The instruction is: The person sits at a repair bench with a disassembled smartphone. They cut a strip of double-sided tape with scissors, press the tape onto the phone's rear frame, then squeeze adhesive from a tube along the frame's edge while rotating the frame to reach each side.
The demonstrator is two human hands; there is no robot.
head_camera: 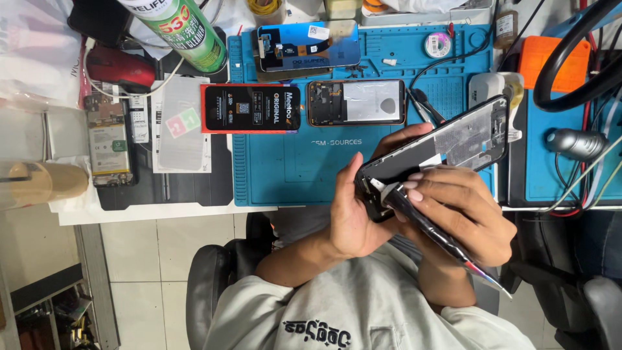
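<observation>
Glossy black glass panel peels from the phone frame; beyond the hands lies a matt blue rubbery mat.

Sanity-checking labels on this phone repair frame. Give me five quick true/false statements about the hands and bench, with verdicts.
1. The left hand grips the lower end of the phone frame. True.
2. The right hand holds a dark tube with its tip against the phone frame. True.
3. The work mat is red. False: it is blue.
4. The green spray can lies in the person's lap. False: it lies at the top left of the bench, beyond the mat.
5. A second opened phone lies flat on the mat, beside a black-and-red box. True.
</observation>
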